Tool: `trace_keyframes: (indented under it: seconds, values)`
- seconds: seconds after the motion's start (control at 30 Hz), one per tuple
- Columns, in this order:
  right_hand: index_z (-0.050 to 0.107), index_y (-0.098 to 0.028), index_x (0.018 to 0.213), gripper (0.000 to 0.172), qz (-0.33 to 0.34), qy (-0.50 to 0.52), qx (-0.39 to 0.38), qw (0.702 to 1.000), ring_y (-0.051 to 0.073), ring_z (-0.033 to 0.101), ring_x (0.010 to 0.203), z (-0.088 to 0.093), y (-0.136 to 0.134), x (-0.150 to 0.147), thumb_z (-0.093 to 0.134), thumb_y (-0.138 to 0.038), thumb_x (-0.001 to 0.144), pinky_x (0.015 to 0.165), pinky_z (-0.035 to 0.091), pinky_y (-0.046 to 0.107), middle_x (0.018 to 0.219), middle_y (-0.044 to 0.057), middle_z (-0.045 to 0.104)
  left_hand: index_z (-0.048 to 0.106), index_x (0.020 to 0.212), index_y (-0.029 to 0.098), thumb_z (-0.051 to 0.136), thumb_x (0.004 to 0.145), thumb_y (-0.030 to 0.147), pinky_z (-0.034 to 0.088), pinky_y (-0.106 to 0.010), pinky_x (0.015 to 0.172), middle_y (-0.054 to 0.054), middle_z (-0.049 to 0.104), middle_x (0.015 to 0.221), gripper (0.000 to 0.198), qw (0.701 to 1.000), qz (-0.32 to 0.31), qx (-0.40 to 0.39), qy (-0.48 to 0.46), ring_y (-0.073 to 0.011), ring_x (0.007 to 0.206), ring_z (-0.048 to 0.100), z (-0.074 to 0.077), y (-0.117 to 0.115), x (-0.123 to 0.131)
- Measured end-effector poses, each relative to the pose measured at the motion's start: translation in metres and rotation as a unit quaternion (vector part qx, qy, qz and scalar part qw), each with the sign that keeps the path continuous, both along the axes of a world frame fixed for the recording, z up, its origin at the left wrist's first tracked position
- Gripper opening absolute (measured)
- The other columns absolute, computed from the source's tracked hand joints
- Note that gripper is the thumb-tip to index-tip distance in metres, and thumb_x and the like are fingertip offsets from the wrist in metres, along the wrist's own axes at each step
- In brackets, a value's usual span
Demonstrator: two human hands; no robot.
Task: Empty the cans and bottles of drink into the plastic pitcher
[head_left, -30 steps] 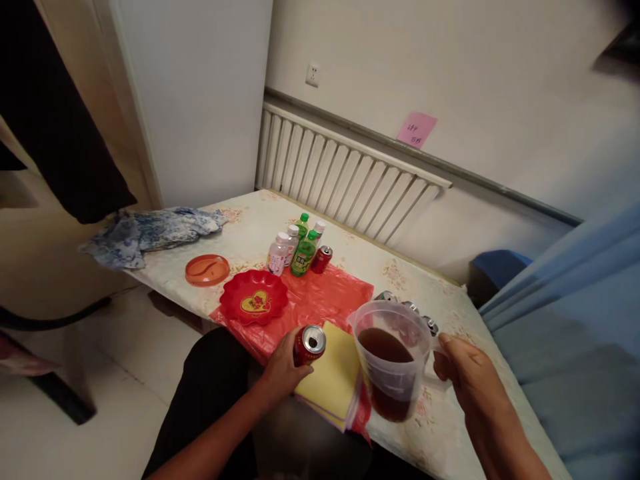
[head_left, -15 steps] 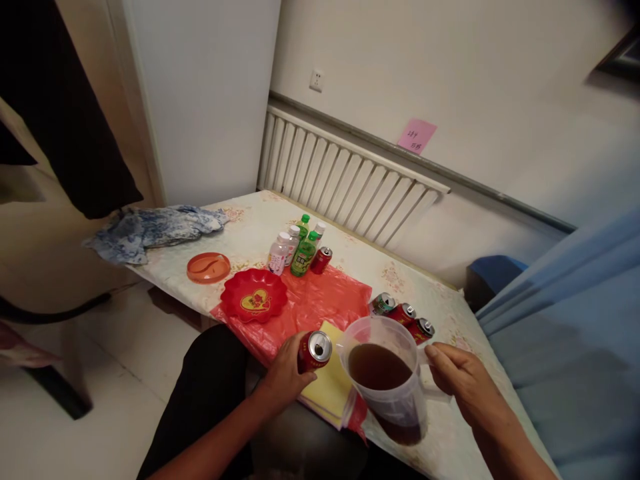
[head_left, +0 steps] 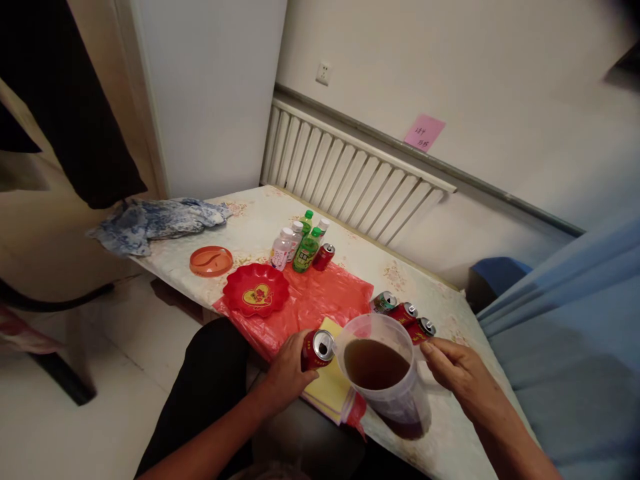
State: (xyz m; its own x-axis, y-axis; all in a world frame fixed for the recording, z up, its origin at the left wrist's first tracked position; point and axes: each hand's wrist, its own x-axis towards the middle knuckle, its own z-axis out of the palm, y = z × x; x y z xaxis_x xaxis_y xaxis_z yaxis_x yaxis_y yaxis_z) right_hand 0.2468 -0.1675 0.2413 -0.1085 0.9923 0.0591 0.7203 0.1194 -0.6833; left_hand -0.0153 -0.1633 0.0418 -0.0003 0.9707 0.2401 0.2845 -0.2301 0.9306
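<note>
My left hand [head_left: 287,373] is wrapped round an opened red drink can [head_left: 317,349], tilted slightly toward a clear plastic jug [head_left: 383,373] that holds brown liquid. My right hand [head_left: 457,373] grips the jug's handle at its right side. The jug stands on the table [head_left: 250,220] near its front edge, beside a yellow pad [head_left: 330,387] lying on a red plastic sheet [head_left: 320,300].
Three cans [head_left: 403,313] lie behind the jug. A red heart dish [head_left: 256,291], an orange lid [head_left: 211,261], several small bottles [head_left: 299,247] with a red can [head_left: 325,255] and a blue cloth [head_left: 155,220] lie farther back. A radiator [head_left: 345,180] lines the wall; blue fabric [head_left: 575,333] at right.
The jug has come down from a tilted, lifted position to stand upright on the table, nearer the can. My left hand and the can shifted slightly right.
</note>
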Motion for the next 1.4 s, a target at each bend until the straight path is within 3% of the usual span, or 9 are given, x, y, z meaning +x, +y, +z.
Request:
trace_keyframes:
  seconds: [0.43, 1.4]
  values:
    - [0.038, -0.021, 0.052, 0.048, 0.023, -0.065, 0.001, 0.998, 0.012, 0.031, 0.051, 0.003, 0.007, -0.001, 0.055, -0.058, 0.077, 0.049, 0.024, 0.026, 0.052, -0.004, 0.031, 0.05, 0.126, 0.024, 0.067, 0.057, 0.006, 0.039, -0.044, 0.105, -0.007, 0.058, 0.125, 0.073, 1.0, -0.001, 0.0, 0.009, -0.0271, 0.119, 0.052, -0.006, 0.0, 0.001]
    - [0.036, -0.022, 0.059, 0.047, 0.05, -0.159, -0.011, 0.986, 0.014, 0.036, 0.058, 0.001, 0.012, -0.006, 0.038, -0.062, 0.084, 0.055, 0.027, 0.028, 0.059, -0.003, 0.032, 0.047, 0.126, 0.022, 0.068, 0.06, 0.007, 0.04, -0.043, 0.103, -0.007, 0.058, 0.123, 0.071, 0.999, -0.019, -0.004, 0.048, -0.026, 0.117, 0.053, 0.0, -0.001, 0.003]
